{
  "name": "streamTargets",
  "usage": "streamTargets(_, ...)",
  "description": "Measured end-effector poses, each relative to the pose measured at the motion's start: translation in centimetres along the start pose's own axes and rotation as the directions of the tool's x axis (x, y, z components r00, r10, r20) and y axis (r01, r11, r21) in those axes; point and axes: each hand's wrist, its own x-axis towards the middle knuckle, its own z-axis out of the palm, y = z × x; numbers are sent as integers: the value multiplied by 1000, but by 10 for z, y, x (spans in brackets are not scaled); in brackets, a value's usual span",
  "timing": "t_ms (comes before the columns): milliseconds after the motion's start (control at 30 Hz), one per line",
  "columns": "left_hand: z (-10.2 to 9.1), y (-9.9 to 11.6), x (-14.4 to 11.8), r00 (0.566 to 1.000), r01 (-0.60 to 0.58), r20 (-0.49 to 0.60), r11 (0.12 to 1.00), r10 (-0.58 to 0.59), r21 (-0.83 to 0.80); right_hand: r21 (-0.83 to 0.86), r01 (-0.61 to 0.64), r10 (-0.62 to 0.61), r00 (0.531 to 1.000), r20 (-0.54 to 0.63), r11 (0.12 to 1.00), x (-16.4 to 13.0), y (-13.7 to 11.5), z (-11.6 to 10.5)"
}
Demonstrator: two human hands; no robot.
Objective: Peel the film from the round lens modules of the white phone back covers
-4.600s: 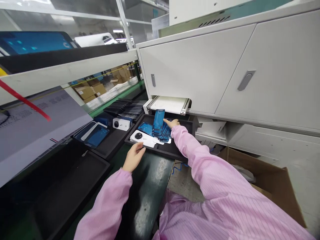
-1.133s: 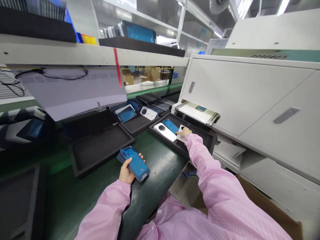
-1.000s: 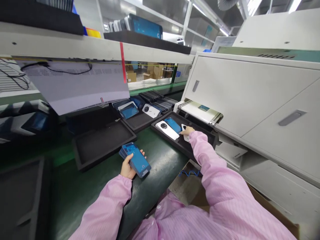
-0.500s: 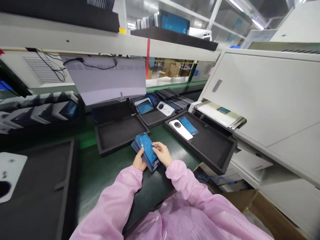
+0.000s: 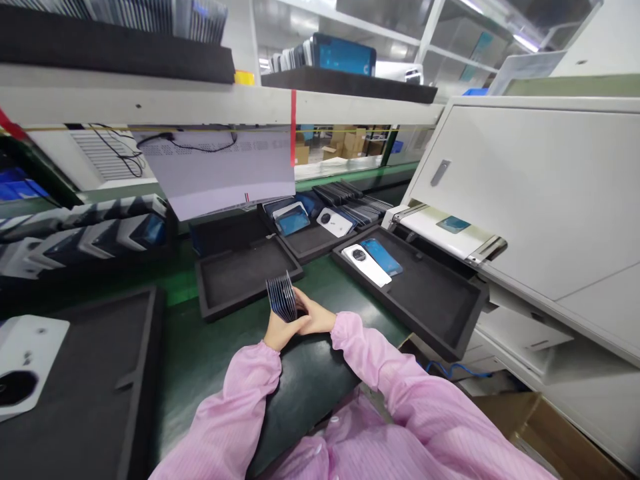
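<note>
Both my hands grip one stack of thin phone panels [image 5: 282, 297], now turned on edge so that their several edges fan upward. My left hand [image 5: 281, 331] is closed round the lower left of the stack. From the right side my right hand [image 5: 315, 315] closes on the same stack, its fingers partly hidden behind it. Just beyond the stack lies a black foam tray [image 5: 240, 273]. To the right, another black tray [image 5: 425, 300] holds a white phone back cover [image 5: 367, 265] and a blue-filmed panel [image 5: 383, 256].
A farther tray [image 5: 315, 251] holds several panels and covers. A large black tray [image 5: 95, 387] with a white cover [image 5: 31, 363] is at near left. Rows of covers [image 5: 105, 237] stand behind it. A cabinet machine [image 5: 540, 193] with a conveyor [image 5: 453, 230] borders the right.
The stack has been tipped from its blue face showing to its edges showing upward. My right hand has moved from the top panel's face to the stack's right side. The view has shifted slightly.
</note>
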Motion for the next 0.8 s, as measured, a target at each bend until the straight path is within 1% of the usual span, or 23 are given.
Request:
streamTargets(67,-2,0,-1,1000,16,15,999,-17,50,-91,17,-15,1000,18,996,-2,4,2)
streamTargets(133,-4,-1,-2,1000,23,17,996,-25,88,-199,17,-15,1000,14,980,-5,-1,7)
streamTargets(167,-4,-1,-2,1000,17,15,995,-18,99,-249,-1,2,1000,0,968,-5,-6,10)
streamTargets(200,-5,-2,-2,1000,-9,12,993,8,114,-293,-33,29,999,-16,955,-5,-13,12)
streamTargets(267,-6,-3,-3,994,-111,-3,979,113,170,-358,-109,100,994,-43,927,-4,-30,10)
streamTargets(300,-7,-5,-3,985,-165,-13,965,171,205,-383,-151,137,989,-64,911,-2,-40,4)
streamTargets(333,-8,-6,-2,976,-207,-23,949,219,236,-402,-194,169,981,-97,895,-1,-49,-8)
streamTargets(367,-9,-8,-2,968,-232,-33,938,248,259,-418,-241,196,969,-148,876,-1,-59,-25)
streamTargets(400,-10,-10,-2,966,-237,-41,934,257,269,-432,-302,223,949,-225,850,-2,-68,-47)
streamTargets(433,-11,-11,-1,965,-234,-50,934,257,270,-441,-380,243,910,-337,813,-4,-77,-73)
streamTargets(467,-12,-13,0,966,-231,-54,935,254,268,-435,-470,246,844,-477,768,-7,-84,-103)
streamTargets(500,-14,-14,0,966,-229,-55,936,253,267,-416,-559,240,758,-606,718,-12,-91,-133)
streamTargets(533,-14,-15,1,967,-228,-53,937,251,266,-382,-645,230,659,-716,662,-19,-97,-162)
streamTargets(567,-15,-17,2,968,-227,-46,937,247,264,-337,-722,233,564,-792,604,-27,-100,-188)
streamTargets(600,-16,-17,2,969,-226,-38,938,244,263,-288,-785,243,478,-844,548,-36,-103,-210)
streamTargets(633,-16,-18,2,970,-225,-30,939,241,261,-238,-836,265,406,-875,495,-45,-103,-228)
streamTargets(667,-16,-19,3,971,-225,-23,939,238,259,-195,-872,291,349,-891,450,-54,-103,-240)
streamTargets(700,-16,-19,3,972,-224,-18,941,236,256,-163,-896,314,309,-898,414,-62,-100,-248)
streamTargets(733,-15,-19,3,972,-223,-17,942,235,252,-140,-911,333,280,-900,387,-68,-97,-254)
streamTargets(767,-15,-20,3,972,-224,-16,942,235,249,-130,-920,340,264,-903,370,-73,-93,-257)
streamTargets(800,-15,-20,3,971,-225,-17,942,237,248,-127,-923,335,257,-906,363,-76,-90,-258)
